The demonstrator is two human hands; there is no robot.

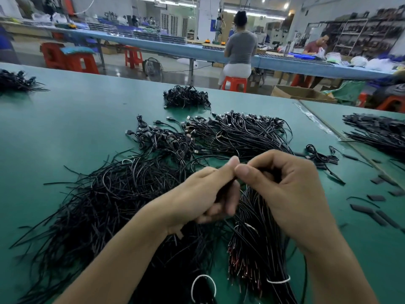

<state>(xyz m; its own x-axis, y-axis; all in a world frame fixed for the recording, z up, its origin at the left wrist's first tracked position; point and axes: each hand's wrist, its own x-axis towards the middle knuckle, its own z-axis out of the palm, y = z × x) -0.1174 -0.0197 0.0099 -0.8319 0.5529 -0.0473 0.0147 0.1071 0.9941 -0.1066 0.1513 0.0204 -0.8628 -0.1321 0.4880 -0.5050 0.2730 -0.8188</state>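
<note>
While 2 hands meet above table | L hand fingers curled, pinching black wire | R hand pinching same wire | tied bundle just below

Above the white-banded bundle of thin black wires, the left hand and right hand meet thumb to thumb, each pinching a black wire end. Left of the bundle sprawls a loose black wire heap; beyond it lie plug-ended black cables.

Green table, red stools, possibly shelving
</note>
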